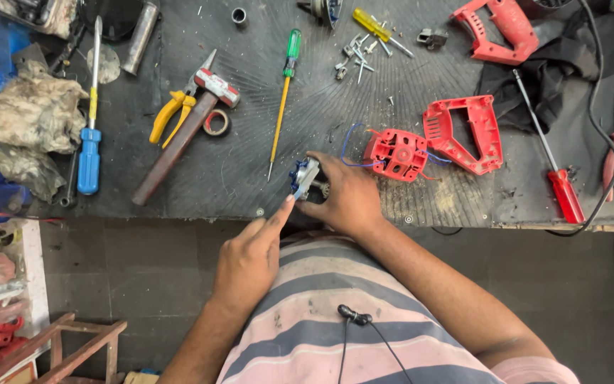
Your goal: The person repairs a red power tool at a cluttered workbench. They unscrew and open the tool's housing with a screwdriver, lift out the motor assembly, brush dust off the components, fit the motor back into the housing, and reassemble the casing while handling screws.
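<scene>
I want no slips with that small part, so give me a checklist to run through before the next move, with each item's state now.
1. Right hand has the small metal part gripped at the bench edge: ok.
2. Left hand index fingertip touches the part's lower end: ok.
3. Part is whole and undamaged: cannot tell, fingers hide much of it.
4. Blue wires to the red motor housing lie free of the right hand: cannot tell, they run close beside it.
5. Green screwdriver lies within reach, tip near the part: ok.
6. Loose screws kept together: not ok, scattered on the black mat.
</scene>
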